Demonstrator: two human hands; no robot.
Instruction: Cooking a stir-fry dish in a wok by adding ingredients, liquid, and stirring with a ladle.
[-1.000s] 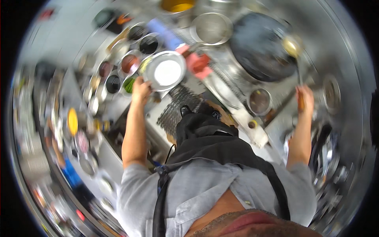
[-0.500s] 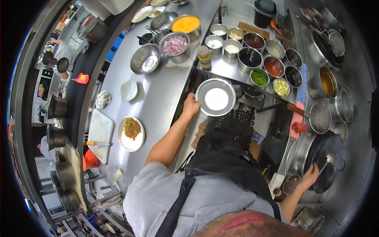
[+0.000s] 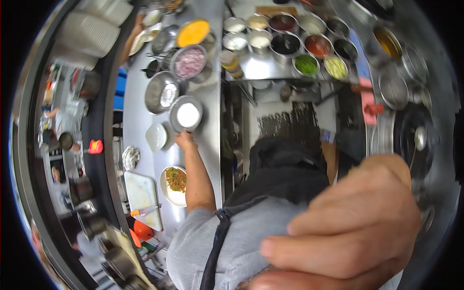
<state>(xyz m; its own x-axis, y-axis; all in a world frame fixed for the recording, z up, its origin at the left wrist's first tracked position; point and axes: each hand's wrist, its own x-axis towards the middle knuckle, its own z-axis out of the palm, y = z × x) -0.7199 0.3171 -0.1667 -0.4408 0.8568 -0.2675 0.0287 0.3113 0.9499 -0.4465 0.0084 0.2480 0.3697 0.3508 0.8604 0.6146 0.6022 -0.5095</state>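
Observation:
My left hand [image 3: 184, 139] grips the near rim of a round metal bowl [image 3: 176, 108] with a white patch at its bottom; I cannot tell whether that is contents or glare. The bowl is over the left steel counter, between a larger metal bowl [image 3: 155, 92] and a small white dish [image 3: 156, 137]. Below my left forearm sits a white plate [image 3: 178, 199] of cooked brown and green food. Large and close to the camera, my right hand [image 3: 353, 217] has its fingers curled, their inner side hidden. A metal ladle [image 3: 420, 138] rests in the dark wok [image 3: 408, 125], apart from that hand.
A cutting board [image 3: 140, 188] carries a knife [image 3: 145, 210] at the left. Chopped onion [image 3: 189, 62] and yellow liquid [image 3: 193, 32] fill bowls farther back. Several metal pots of sauces, including a red one [image 3: 319, 46], stand ahead. Another person's arm [image 3: 133, 38] reaches in at the far left.
My left hand has carried the metal bowl leftward over the counter. My right hand has left the ladle in the wok and come up close to the camera. The view has shifted.

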